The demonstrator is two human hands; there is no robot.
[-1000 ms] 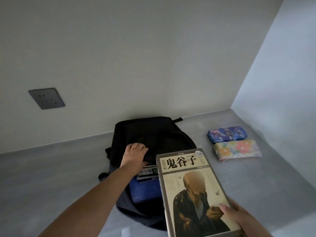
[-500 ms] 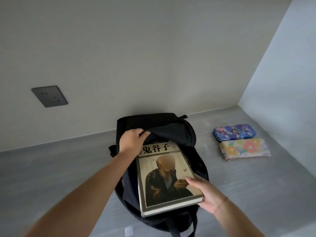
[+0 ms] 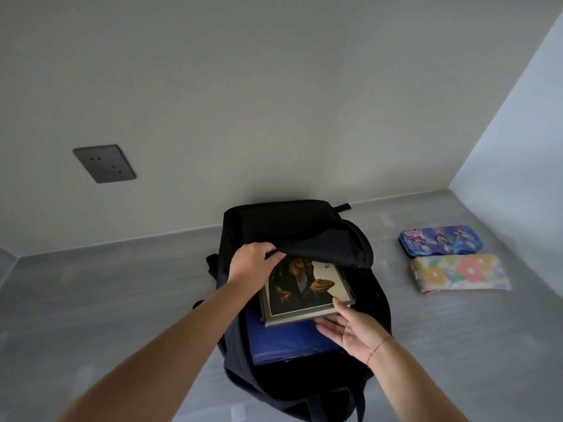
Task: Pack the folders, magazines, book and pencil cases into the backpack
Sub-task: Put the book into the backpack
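Observation:
A black backpack lies open on the grey surface. My left hand grips the edge of its front flap and holds it up. A hardcover book with a seated figure on its cover lies partly under that flap, on top of a blue folder inside the bag. My right hand is open with fingers spread, its fingertips touching the book's near right corner. A blue patterned pencil case and a flowered pencil case lie to the right of the bag.
The grey surface ends at a pale back wall with a dark socket plate. A side wall closes the right side just beyond the pencil cases.
The book went from held up in my right hand down into the backpack and slid deeper under the flap. My right hand let go and opened. My left hand lifted the flap.

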